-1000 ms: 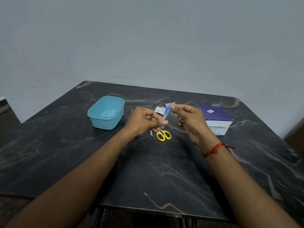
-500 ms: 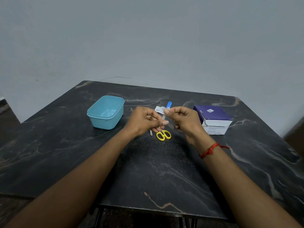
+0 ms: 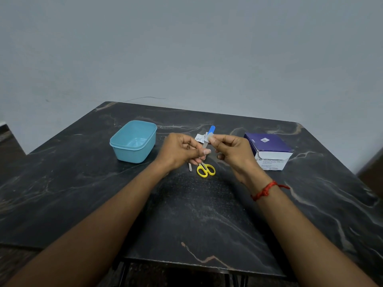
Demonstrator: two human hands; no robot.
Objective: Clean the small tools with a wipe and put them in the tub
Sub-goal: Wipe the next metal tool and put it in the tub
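My left hand grips the lower end of a thin metal tool with a blue handle, held upright over the table. My right hand pinches a small white wipe around the tool's shaft just below the blue tip. The light blue tub stands to the left with nothing in it. Yellow-handled scissors and a slim metal tool lie on the table below my hands, partly hidden by my left fingers.
A purple and white box of alcohol swabs sits at the right. A torn white wrapper lies behind my hands. The dark marble table ends at a front edge near me, with a grey wall behind.
My right hand with the wipe slid down the tool's shaft, then back up toward the blue tip. The left hand kept its hold.
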